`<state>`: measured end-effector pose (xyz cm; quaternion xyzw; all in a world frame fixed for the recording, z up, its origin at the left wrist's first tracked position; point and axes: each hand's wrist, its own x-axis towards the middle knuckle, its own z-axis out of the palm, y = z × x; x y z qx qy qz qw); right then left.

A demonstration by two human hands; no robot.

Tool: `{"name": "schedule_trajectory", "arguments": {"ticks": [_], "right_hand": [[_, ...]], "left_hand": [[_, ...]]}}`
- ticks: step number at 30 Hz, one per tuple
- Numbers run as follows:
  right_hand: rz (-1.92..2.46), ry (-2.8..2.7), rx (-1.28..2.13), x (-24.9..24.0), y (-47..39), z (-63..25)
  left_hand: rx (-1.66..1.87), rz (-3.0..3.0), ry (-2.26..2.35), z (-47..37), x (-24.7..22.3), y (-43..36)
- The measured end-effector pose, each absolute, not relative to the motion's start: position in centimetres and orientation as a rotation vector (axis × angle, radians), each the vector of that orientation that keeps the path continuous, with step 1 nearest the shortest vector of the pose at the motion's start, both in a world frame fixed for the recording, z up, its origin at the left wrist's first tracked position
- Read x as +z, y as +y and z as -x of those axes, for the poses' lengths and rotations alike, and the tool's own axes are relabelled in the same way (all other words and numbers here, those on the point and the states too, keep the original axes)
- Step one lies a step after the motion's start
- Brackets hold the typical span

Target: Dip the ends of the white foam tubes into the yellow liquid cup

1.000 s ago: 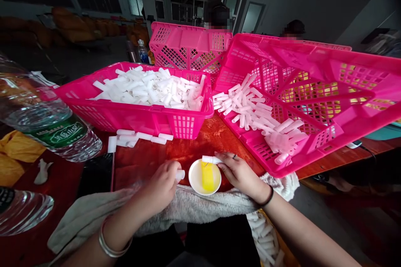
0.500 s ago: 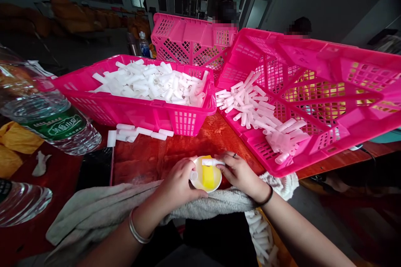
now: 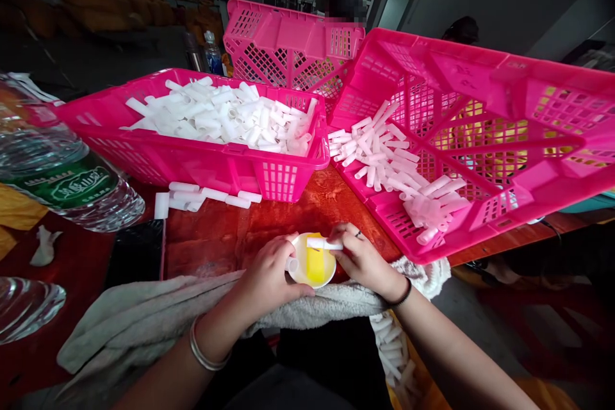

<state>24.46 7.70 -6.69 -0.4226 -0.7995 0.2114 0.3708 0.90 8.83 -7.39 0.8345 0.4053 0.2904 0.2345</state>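
My left hand (image 3: pixel 273 269) is closed round a short white plastic tube (image 3: pixel 291 265), its open end facing me, and rests against the left side of a small white bowl (image 3: pixel 330 269). In the bowl lies a yellow sponge (image 3: pixel 315 265). My right hand (image 3: pixel 362 261) pinches another white tube (image 3: pixel 317 243), which lies level over the far end of the sponge; whether it touches the sponge I cannot tell. A grey towel (image 3: pixel 307 309) runs along the table's front edge below both hands.
A pink basket (image 3: pixel 235 170) heaped with white tubes stands at the back left. To the right, a tilted pink basket (image 3: pixel 480 224) holds more tubes. Several loose tubes (image 3: pixel 225 195), a phone-like black object (image 3: pixel 137 253) and water bottles (image 3: pixel 77 182) are on the left.
The camera view has shifted slightly, so the scene sits a little further left and higher. Both hands keep nearly the same hold on their tubes beside the bowl.
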Motion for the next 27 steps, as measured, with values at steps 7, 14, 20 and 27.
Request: {"name": "schedule_trajectory", "arguments": {"ticks": [7, 14, 20, 27], "right_hand": [[1.138, -1.999, 0.566, -6.50, 7.60, -24.14], [1.247, -1.822, 0.791, -6.57, 7.48, -24.09], [1.135, -1.933, 0.658, -6.47, 7.32, -24.06], [1.221, -1.883, 0.702, -6.66, 7.25, -23.81]], "left_hand": [[0.794, -2.307, 1.119, -0.81, -7.23, 8.77], [0.791, -2.307, 1.125, -0.79, -7.57, 8.83], [0.798, -2.315, 1.125, -0.80, -7.51, 8.86], [0.811, -2.295, 1.124, -0.70, -7.48, 8.82]]}}
